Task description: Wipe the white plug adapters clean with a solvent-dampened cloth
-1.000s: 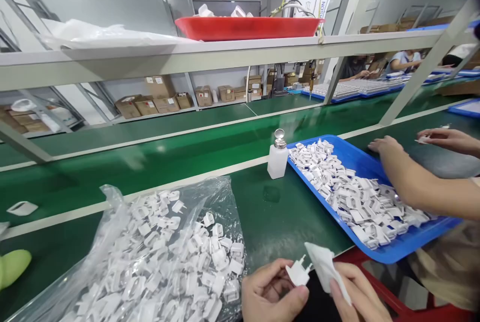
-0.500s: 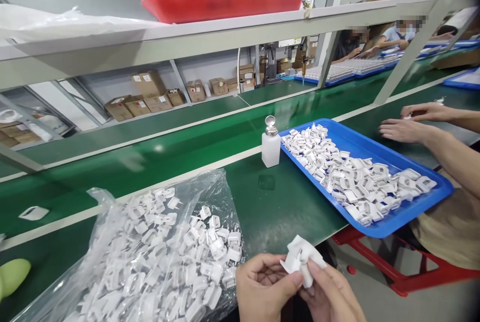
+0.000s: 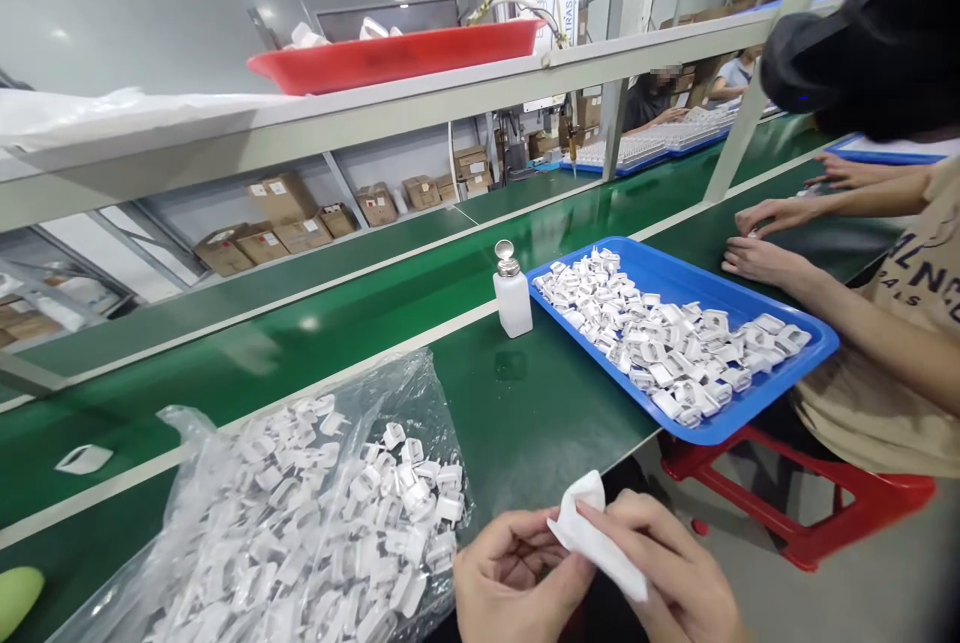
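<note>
Since a moment ago, the white plug piece has vanished under the white cloth, which now covers it between my two hands. Counted: one cloth, one clear bag of white parts, one blue tray of them, one white pump bottle. My cloth is folded and crumpled. My left hand curls beneath it, thumb pressing its lower edge; my right hand pinches it from above, over the green surface edge.
</note>
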`<state>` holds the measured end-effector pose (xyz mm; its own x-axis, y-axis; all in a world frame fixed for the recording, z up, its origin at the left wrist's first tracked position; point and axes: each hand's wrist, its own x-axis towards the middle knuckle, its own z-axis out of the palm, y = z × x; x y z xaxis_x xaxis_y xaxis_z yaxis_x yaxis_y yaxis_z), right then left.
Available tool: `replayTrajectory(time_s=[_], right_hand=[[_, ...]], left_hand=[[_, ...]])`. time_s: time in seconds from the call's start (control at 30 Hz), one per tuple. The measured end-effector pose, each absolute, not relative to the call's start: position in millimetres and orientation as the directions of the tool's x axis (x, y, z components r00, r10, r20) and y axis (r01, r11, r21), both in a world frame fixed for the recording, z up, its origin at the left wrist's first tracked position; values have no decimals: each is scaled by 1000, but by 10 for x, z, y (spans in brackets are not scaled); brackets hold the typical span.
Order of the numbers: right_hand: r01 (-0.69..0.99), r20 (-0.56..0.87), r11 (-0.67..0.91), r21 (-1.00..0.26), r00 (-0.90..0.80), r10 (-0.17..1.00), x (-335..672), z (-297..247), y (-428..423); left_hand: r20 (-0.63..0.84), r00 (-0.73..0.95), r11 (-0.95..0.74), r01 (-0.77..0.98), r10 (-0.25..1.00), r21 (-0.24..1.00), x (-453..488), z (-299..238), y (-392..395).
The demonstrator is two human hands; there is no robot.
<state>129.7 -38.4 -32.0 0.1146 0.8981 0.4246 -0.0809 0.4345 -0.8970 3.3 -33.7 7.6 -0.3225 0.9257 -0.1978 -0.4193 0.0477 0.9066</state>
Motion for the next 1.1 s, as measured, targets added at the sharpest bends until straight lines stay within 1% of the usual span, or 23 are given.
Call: replayTrajectory(time_s=[0.03,0.07,0.1,0.13,0.17,0.23,0.3,0.33,0.43,0.5,0.53,0.6,0.67,0.7,0.77,0.83,0.9,0.93,0.97,1.0,1.03,1.07,1.1], right_hand=[[52,569,567,-822,21,822,1358,-306,-368],[175,679,682,-710,-84,729,1423,-297,-345],[273,736,748,-605,-167,656,1486,-294,-319],[347,754,763,-546,-195,628,1540,-299,-295],[413,760,746,-522,-171,627,1579,-308,-279],[508,745,644,-572,-8,668,1598,-330,-277],[487,691,556,-674,148,708,1548,-333,-314],[442,669,547,-711,185,720,1508,-321,-341],[308,655,596,-741,140,742,1394,-234,-412],[252,645,608,-753,99,758,1353,-154,-433],[217,605,577,-788,96,790,1342,-117,-436],[97,460,452,-887,90,883,1328,-67,-432],[-105,257,261,-960,52,965,1309,-78,-424],[-234,146,149,-961,30,989,1297,-110,-421],[-501,-92,-85,-861,-12,996,1275,-213,-417],[-700,-308,-250,-669,-46,950,1266,-326,-412],[-788,-429,-299,-538,-49,902,1280,-392,-401],[-795,-453,-284,-535,-14,892,1295,-399,-392],[-771,-440,-246,-587,50,896,1316,-389,-381],[-699,-379,-190,-689,124,917,1341,-367,-368],[-570,-265,-114,-814,189,946,1371,-338,-353],[-391,-101,-11,-920,209,973,1403,-305,-336],[-194,94,123,-973,150,984,1438,-275,-319]], left_hand=[[-202,-302,59,-424,932,904,40,90,-339],[-215,-278,79,-430,936,899,43,98,-336],[-239,-246,109,-446,939,888,43,100,-330],[-273,-199,150,-477,941,866,40,98,-322],[-309,-140,196,-518,941,833,36,92,-313],[-368,-10,289,-600,930,746,26,77,-301],[-402,83,358,-642,912,678,19,65,-302],[-406,115,379,-645,907,663,18,61,-306],[-382,178,403,-634,907,660,27,53,-322],[-349,153,366,-615,924,699,39,52,-325],[-336,114,334,-599,935,728,43,53,-324],[-300,10,258,-539,954,802,45,51,-321],[-257,-87,190,-461,962,867,34,34,-323],[-230,-124,160,-418,965,895,23,17,-327],[-152,-187,86,-319,970,944,-7,-33,-338],[4,-237,-46,-170,972,984,-44,-91,-346],[238,-256,-235,44,937,971,-83,-137,-343],[355,-246,-325,157,902,933,-101,-150,-338],[455,-223,-398,258,862,880,-116,-155,-332],[531,-194,-451,340,825,825,-128,-152,-324],[588,-167,-490,402,792,774,-135,-142,-317],[632,-144,-519,449,762,728,-138,-128,-311],[665,-123,-540,486,737,688,-138,-112,-305]])
